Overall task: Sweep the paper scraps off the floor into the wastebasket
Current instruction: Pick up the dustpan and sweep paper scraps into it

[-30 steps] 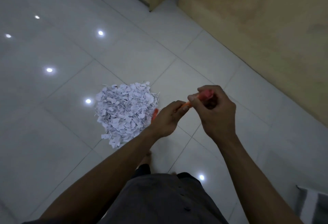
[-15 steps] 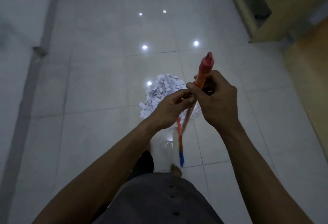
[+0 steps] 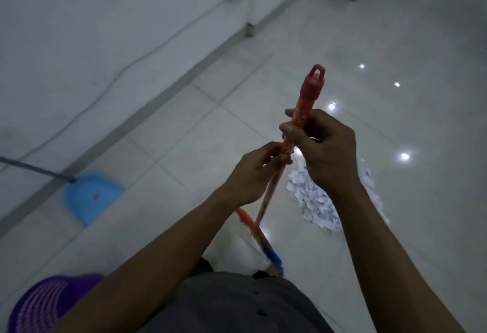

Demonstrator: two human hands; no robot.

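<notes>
The right hand grips the orange broom stick up high. The left hand pinches it just below. Paper scraps lie on the floor under the right hand (partly hidden).

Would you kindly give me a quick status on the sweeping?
Left hand, right hand grip broom. Scraps piled on floor. Dustpan, purple basket off left.

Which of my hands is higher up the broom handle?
The right hand, gripping the broom handle just below its red cap; the left hand pinches it lower down.
</notes>
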